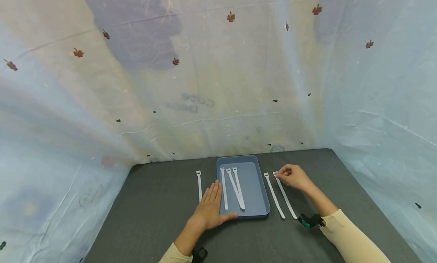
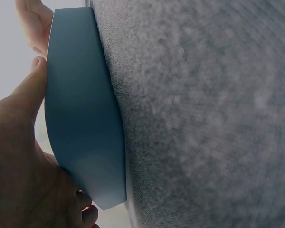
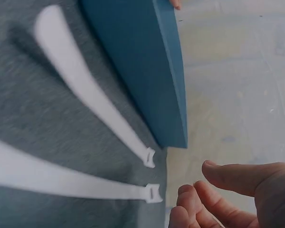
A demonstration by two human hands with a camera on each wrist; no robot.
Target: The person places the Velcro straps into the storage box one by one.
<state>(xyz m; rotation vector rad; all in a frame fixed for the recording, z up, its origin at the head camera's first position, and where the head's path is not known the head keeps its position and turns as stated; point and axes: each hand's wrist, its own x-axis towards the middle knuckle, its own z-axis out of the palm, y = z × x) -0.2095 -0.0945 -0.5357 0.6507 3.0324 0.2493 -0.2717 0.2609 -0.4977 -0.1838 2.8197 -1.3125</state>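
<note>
A blue-grey rectangular tray (image 1: 255, 191) holds three white cable straps with slotted heads, one of them this strap (image 1: 224, 191). My left hand (image 1: 208, 212) lies along the tray's left side with fingers straight, its thumb at the near rim. In the left wrist view the thumb (image 2: 31, 85) touches the tray wall (image 2: 85, 95). My right hand (image 1: 295, 177) is right at the head of the outer strap (image 1: 286, 198) on the table. In the right wrist view a gap shows between its thumb (image 3: 232, 176) and bent fingers, beside that strap's head (image 3: 153, 193).
Another white strap (image 1: 274, 196) lies between the tray and the outer strap. One more strap (image 1: 199, 185) lies left of the tray, its lower end hidden by my left hand. The dark grey table (image 1: 153, 210) meets a patterned curtain (image 1: 211, 85) at the back.
</note>
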